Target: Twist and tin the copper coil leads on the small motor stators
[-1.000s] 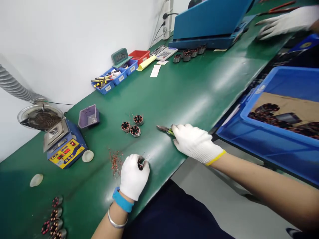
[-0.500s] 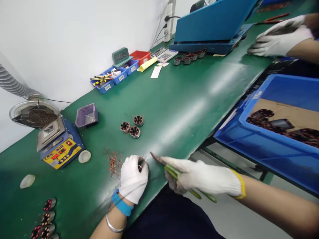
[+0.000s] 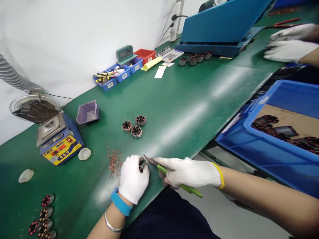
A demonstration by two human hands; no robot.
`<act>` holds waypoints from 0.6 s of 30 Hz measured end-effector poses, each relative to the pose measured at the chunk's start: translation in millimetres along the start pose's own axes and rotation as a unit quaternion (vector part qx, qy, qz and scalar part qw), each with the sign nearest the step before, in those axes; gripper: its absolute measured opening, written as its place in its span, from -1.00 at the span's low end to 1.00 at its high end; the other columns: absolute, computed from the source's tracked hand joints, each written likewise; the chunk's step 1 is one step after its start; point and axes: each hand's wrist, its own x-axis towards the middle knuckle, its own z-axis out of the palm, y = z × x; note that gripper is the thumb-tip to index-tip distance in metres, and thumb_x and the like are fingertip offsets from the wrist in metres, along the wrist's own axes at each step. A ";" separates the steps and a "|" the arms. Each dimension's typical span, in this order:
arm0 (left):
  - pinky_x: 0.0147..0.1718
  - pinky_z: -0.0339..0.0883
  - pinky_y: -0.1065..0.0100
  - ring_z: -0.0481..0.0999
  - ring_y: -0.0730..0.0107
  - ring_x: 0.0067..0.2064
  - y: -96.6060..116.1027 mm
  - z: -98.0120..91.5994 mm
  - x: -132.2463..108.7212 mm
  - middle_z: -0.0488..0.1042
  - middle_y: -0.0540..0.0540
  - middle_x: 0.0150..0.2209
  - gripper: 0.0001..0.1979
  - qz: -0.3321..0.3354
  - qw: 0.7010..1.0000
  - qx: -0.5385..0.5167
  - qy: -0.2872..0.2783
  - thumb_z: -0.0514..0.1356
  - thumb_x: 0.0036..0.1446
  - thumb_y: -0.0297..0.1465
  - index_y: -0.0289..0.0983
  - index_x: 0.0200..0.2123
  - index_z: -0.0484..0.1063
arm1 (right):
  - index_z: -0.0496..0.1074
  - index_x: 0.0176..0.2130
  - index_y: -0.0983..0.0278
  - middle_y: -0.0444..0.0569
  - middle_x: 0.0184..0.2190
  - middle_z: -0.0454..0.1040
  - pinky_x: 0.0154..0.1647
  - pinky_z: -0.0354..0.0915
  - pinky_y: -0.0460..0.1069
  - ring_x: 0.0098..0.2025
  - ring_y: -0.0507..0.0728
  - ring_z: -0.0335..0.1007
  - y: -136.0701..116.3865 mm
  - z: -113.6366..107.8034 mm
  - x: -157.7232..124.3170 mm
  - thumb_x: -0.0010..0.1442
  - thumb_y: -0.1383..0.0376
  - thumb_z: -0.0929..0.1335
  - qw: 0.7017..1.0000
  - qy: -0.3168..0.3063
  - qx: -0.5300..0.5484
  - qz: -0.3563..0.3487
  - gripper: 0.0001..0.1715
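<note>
My left hand [image 3: 134, 179], in a white glove, is closed round a small copper-wound motor stator [image 3: 141, 165] and mostly hides it. My right hand [image 3: 180, 172], also gloved, grips green-handled cutting pliers [image 3: 188, 189]. Their dark jaws reach the stator's upper edge beside my left fingertips; whether they touch a wire I cannot tell. Just left of my left hand lies a pile of copper wire clippings [image 3: 114, 163]. Beyond it stand three stators [image 3: 136, 131] with thin wire ends sticking out.
At the left are a blue-and-yellow solder pot [image 3: 61, 146], a purple bin [image 3: 87, 113] and more stators [image 3: 45, 214]. Small bins [image 3: 123, 75] line the wall. A blue crate [image 3: 281, 146] with stators stands right, below a co-worker's gloved hands [image 3: 286, 49].
My right hand has brought the pliers left to the stator, and their handles have come closer together. My left hand keeps its hold. The view has shifted slightly.
</note>
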 end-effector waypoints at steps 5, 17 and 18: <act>-0.21 0.31 0.22 0.43 0.17 -0.21 0.1 0.6 -0.4 0.44 -0.11 -0.33 -0.94 -0.001 1.000 -0.003 0.004 0.10 0.11 -0.48 -0.22 -0.35 0.33 | 0.32 0.06 0.19 -0.16 -0.42 0.42 -0.51 0.26 -0.14 -0.50 -0.01 0.32 2.3 -2.8 2.0 -0.04 0.35 0.26 1.000 -0.009 -0.006 0.013 -0.39; -0.20 0.32 0.19 0.43 0.14 -0.20 -0.7 1.5 -1.0 0.43 -0.12 -0.33 -0.95 0.001 1.000 -0.005 0.000 0.09 0.12 -0.47 -0.22 -0.34 0.32 | 0.36 -0.01 0.18 -0.16 -0.39 0.40 -0.54 0.24 -0.14 -0.51 -0.02 0.32 0.6 -1.5 4.4 -0.06 0.35 0.27 0.999 -0.017 0.033 0.003 -0.45; -0.21 0.32 0.19 0.43 0.14 -0.21 -0.9 1.7 -1.0 0.43 -0.12 -0.33 -0.95 0.003 1.000 -0.003 0.001 0.09 0.12 -0.47 -0.22 -0.35 0.32 | 0.35 0.01 0.17 -0.15 -0.38 0.40 -0.54 0.25 -0.15 -0.52 -0.02 0.33 0.0 -1.4 4.8 -0.06 0.36 0.27 0.999 -0.015 0.030 0.002 -0.42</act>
